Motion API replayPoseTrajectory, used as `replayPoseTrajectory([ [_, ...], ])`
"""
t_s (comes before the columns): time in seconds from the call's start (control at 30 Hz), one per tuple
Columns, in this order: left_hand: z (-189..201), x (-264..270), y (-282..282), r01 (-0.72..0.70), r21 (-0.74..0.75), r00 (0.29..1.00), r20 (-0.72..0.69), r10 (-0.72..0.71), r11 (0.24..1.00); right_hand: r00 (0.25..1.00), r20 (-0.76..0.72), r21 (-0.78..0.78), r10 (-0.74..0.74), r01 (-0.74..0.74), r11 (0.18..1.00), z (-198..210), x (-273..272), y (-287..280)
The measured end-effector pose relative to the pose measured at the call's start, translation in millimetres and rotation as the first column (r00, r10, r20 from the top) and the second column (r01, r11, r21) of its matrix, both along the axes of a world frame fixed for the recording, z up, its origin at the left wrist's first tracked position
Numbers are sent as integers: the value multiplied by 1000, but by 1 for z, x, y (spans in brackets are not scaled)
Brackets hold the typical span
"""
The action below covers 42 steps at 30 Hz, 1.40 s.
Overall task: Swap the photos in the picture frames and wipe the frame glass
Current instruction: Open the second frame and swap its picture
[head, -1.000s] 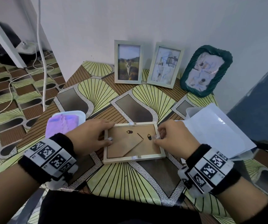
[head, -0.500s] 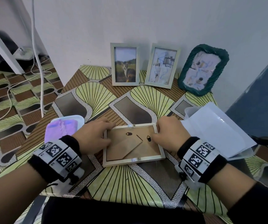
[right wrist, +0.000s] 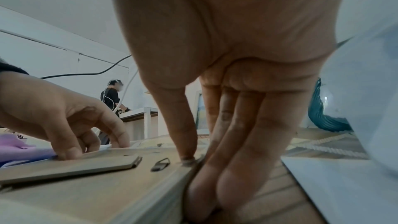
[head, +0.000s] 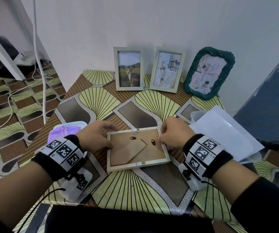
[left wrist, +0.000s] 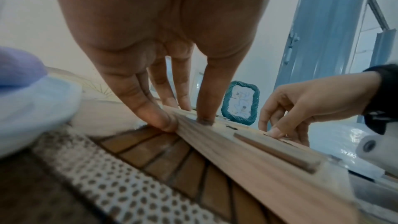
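Wood rims are where both my left hand (head: 96, 137) and right hand (head: 173, 135) pinch the face-down frame (head: 136, 149) on the table (head: 132, 187), which I judge light, stiff, with fragile glass beneath.

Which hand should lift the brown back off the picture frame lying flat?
Probably the right hand: its thumb tip already sits at the backing board edge inside the frame. The left hand grips the opposite side, steadying it.

The face-down frame (head: 136, 149) hides its photo — glass unseen too.
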<state>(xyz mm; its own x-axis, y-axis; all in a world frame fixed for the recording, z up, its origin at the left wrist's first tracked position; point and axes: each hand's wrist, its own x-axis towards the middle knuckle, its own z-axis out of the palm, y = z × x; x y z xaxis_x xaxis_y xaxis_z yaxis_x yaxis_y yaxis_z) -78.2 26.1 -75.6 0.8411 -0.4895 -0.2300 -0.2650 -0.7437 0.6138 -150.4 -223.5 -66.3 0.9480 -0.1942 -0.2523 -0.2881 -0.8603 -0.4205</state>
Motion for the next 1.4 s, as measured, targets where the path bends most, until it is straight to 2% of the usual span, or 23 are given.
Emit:
replayPoseTrajectory([
  [0.27, 3, 1, 10, -3, 81, 999, 35, 0, 997, 998, 11, -4, 55, -55, 998, 9, -40, -2],
  [0.37, 2, -3, 11, 27, 137, 988, 147, -47, 990, 996, -63, 56, 63, -60, 997, 10, -60, -1],
  [0.5, 1, -11, 6, 79, 117, 959, 264, -108, 990, 995, -98, 187, 24, -5, 982, 1, -68, 1],
  [0.6, 2, -16, 6, 111, 154, 953, 263, -149, 982, 993, -118, 331, -15, 53, 942, -5, -65, 1],
  [0.7, 3, -21, 12, 109, 161, 954, 261, -149, 981, 990, -122, 410, -72, 116, 905, -9, -58, -1],
  [0.97, 1, -42, 28, 67, 64, 981, 180, -77, 996, 994, -5, 541, -113, 97, 835, -17, -30, -3],
  [1.07, -3, -54, 25, 78, 12, 986, 148, -79, 997, 997, 38, 543, -66, 35, 839, -15, -18, 4],
  [1.3, -8, -67, 18, 67, -41, 978, 202, -58, 997, 991, 134, 467, -7, -56, 882, -6, -9, 18],
  [1.4, -6, -66, 15, 101, 44, 962, 251, -109, 994, 987, 153, 360, 57, -110, 926, -7, -16, 15],
])
